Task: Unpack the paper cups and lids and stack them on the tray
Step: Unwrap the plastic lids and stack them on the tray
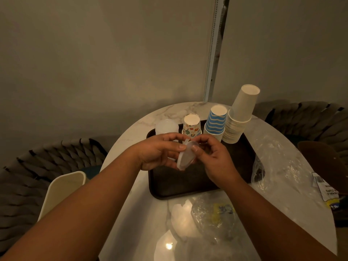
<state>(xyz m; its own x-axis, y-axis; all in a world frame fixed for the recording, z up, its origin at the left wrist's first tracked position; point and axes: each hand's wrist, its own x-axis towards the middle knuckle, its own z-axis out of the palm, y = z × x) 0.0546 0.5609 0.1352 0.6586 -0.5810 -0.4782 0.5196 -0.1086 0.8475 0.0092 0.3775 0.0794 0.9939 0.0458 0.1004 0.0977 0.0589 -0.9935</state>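
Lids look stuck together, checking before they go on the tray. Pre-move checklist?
1. Both hands on lids: left hand and right hand pinch them. Ok.
2. Lids separated: cannot tell.
3. Lid stack reachable at the tray's far left: ok.
4. Tray has bare space in front: ok.
5. Cup stacks upright; white stack leans slightly: ok.
6. Wrappers off tray: ok.

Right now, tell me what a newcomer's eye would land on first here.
First, the left hand and right hand pinching a small stack of translucent lids above the dark tray at centre. Behind them, upside-down cup stacks line the tray's far edge, the plain white stack at right tallest. Crumpled plastic wrap lies on the table right of the tray.
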